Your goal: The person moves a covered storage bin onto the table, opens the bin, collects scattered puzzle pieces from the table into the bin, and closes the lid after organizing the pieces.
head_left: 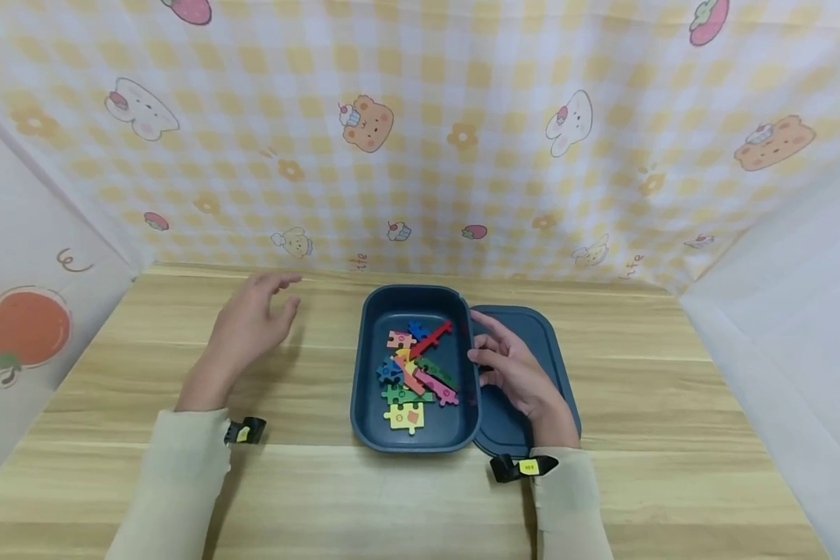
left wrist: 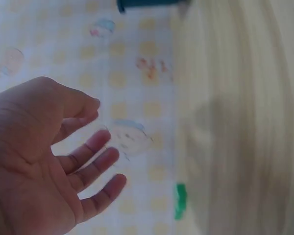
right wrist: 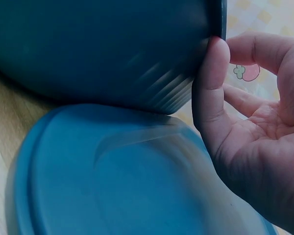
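A dark blue rectangular box (head_left: 416, 445) stands on the table with several coloured puzzle pieces (head_left: 404, 418) in it, yellow, green, pink, red, blue and orange. My right hand (head_left: 518, 369) holds the box by its right rim. In the right wrist view the thumb (right wrist: 213, 93) lies against the outer wall, close under the rim, with the index finger at the rim's edge. Beneath that hand lies the matching blue lid (head_left: 542, 334), its left edge overlapped by the box. To the left of the box, my left hand (head_left: 252, 323) hovers over the table, fingers loosely bent, holding nothing.
Behind the wooden table (head_left: 287, 498) hangs a yellow checked cloth (head_left: 420, 187) with cartoon prints. White cloth walls (head_left: 798, 272) close off both sides. A small green strip (left wrist: 180, 200) shows by the table's back edge in the left wrist view.
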Motion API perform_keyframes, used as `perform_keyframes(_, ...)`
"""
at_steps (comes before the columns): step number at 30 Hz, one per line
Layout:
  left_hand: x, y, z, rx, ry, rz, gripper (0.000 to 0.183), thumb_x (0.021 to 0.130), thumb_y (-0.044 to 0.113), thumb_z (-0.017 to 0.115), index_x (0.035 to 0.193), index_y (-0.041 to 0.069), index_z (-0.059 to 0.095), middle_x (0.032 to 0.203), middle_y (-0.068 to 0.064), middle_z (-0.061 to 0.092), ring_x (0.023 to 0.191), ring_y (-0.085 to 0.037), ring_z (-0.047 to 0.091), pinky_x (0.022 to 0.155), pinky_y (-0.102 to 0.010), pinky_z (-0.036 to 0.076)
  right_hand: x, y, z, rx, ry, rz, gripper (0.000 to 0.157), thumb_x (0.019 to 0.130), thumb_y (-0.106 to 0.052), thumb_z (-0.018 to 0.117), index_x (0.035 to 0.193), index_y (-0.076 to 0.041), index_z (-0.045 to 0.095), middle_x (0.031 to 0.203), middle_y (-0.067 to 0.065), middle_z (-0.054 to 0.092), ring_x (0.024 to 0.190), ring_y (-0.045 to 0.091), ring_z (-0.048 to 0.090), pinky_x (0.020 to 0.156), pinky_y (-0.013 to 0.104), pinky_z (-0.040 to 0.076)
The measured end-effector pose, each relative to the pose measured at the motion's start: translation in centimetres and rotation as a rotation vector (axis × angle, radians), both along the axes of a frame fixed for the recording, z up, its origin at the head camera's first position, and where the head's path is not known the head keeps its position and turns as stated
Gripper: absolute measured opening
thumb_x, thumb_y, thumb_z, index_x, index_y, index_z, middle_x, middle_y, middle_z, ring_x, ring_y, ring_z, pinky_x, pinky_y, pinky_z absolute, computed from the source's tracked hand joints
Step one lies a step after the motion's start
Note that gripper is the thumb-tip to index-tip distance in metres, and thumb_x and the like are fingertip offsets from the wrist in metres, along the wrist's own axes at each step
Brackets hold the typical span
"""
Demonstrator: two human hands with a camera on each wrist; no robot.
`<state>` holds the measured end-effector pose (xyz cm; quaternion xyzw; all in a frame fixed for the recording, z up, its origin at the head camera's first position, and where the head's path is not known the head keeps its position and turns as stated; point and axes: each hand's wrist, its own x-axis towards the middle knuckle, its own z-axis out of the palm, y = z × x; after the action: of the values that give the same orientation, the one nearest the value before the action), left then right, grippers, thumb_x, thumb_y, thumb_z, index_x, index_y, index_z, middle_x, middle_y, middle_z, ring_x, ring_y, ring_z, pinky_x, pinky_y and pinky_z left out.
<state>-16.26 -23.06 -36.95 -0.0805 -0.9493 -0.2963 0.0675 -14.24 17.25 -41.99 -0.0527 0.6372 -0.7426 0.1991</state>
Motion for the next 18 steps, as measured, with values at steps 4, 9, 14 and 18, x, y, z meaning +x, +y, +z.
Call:
perform_keyframes(4, -1.0, -1.7, -0.5, -0.033, -0.071, 0.037, 0.053, 0.106, 0.022, 0.061, 0.154, 0.004, 0.050, 0.153, -0.036, 0.045, 0.138, -0.056, 0.044, 0.099, -0.075, 0.047, -0.1, 0.0, 0.1, -0.006, -0.002, 0.001, 0.071, 0.105, -0.003, 0.058, 0.167, -0.013, 0.027, 0.100, -0.007, 0.062, 0.073, 0.004, 0.064, 0.061, 0.019, 0.058)
perform_keyframes(9, -2.1, -3.3, -1.2, -0.053, -0.116, 0.126, 0.069, 0.105, 0.031, 0.064, 0.160, -0.001, 0.038, 0.157, -0.043, 0.032, 0.140, -0.062, 0.035, 0.092, -0.074, 0.049, -0.2, 0.0, 0.1, -0.008, 0.003, 0.006, 0.071, 0.105, -0.003, 0.058, 0.168, -0.014, 0.027, 0.099, -0.007, 0.062, 0.072, 0.004, 0.064, 0.061, 0.019, 0.058)
perform_keyframes(14, -3.0, -4.4, -1.6, -0.073, -0.228, 0.217, 0.088, 0.105, 0.054, 0.057, 0.162, -0.007, 0.028, 0.154, -0.048, 0.026, 0.138, -0.064, 0.029, 0.083, -0.064, 0.049, -0.2, 0.0, 0.0, 0.000, 0.004, 0.001, 0.071, 0.105, -0.003, 0.058, 0.168, -0.014, 0.027, 0.099, -0.007, 0.061, 0.072, 0.004, 0.064, 0.061, 0.019, 0.058)
perform_keyframes(18, -3.3, -4.8, -2.0, -0.065, -0.299, 0.256, 0.096, 0.104, 0.062, 0.054, 0.162, -0.009, 0.024, 0.152, -0.049, 0.025, 0.135, -0.063, 0.028, 0.084, -0.061, 0.047, -0.1, 0.0, 0.0, 0.006, 0.004, -0.001, 0.070, 0.105, -0.003, 0.058, 0.167, -0.013, 0.027, 0.099, -0.007, 0.061, 0.072, 0.004, 0.064, 0.061, 0.019, 0.058)
